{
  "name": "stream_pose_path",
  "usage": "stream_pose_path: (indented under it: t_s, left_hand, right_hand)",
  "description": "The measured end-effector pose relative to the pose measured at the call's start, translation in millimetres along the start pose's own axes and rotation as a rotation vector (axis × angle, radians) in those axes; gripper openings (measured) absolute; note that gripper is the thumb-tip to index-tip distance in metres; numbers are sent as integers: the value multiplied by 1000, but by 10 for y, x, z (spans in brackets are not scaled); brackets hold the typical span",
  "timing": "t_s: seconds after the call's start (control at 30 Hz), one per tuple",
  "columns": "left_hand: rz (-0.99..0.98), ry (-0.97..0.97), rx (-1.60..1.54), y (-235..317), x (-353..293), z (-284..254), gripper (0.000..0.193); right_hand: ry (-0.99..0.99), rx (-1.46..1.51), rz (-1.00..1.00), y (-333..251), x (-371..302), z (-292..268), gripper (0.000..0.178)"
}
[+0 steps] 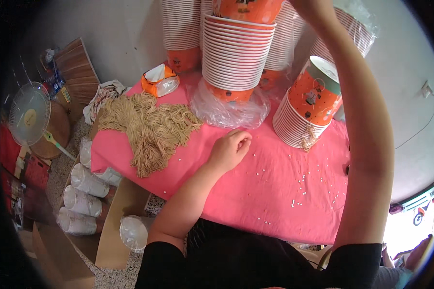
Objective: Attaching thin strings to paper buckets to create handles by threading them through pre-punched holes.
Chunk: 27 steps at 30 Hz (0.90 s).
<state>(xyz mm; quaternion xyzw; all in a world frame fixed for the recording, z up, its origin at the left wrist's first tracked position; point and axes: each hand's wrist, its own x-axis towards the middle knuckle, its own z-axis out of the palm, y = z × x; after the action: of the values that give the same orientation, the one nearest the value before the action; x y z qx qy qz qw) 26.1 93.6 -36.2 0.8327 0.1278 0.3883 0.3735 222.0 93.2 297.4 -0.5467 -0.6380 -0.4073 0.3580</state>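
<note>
My left hand (232, 150) rests on the pink cloth of the table, its fingers curled in, and nothing shows in them. In front of it lies crumpled clear plastic (231, 108) around the foot of a tall stack of orange-and-white paper buckets (238, 53). My right arm reaches up along the right side. The right hand (313, 7) is cut off by the top edge, close to an orange bucket (248, 10) on top of that stack, and its fingers are hidden. A second, shorter bucket stack (301, 113) stands to the right, with a bundle of beige string (309, 139) hanging on it.
A heap of beige strings (152, 127) and an orange tissue pack (160, 81) lie at the left. Small white bits (298, 203) are scattered on the cloth. More bucket stacks (182, 29) line the wall. Wrapped cups (84, 200), cardboard boxes (118, 231) and a fan (30, 113) are lower left.
</note>
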Motion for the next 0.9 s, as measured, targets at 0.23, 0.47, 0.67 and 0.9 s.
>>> stream_pose_path:
  t_s: [0.23, 0.47, 0.67, 0.9]
  left_hand:
    - [-123, 416, -386, -207, 105, -134, 21]
    - [-207, 299, -919, -187, 99, -377, 77]
    - [-304, -370, -1187, -154, -44, -380, 95]
    - [-300, -89, -1040, -142, 1, -269, 95]
  right_hand:
    - [150, 177, -48, -161, -239, -996, 16]
    - [-240, 498, 129, -671, -1418, -1199, 17]
    - [-361, 783, 561, -542, -2172, -846, 11]
    - [-594, 862, 339, -352, -2470, -753, 22]
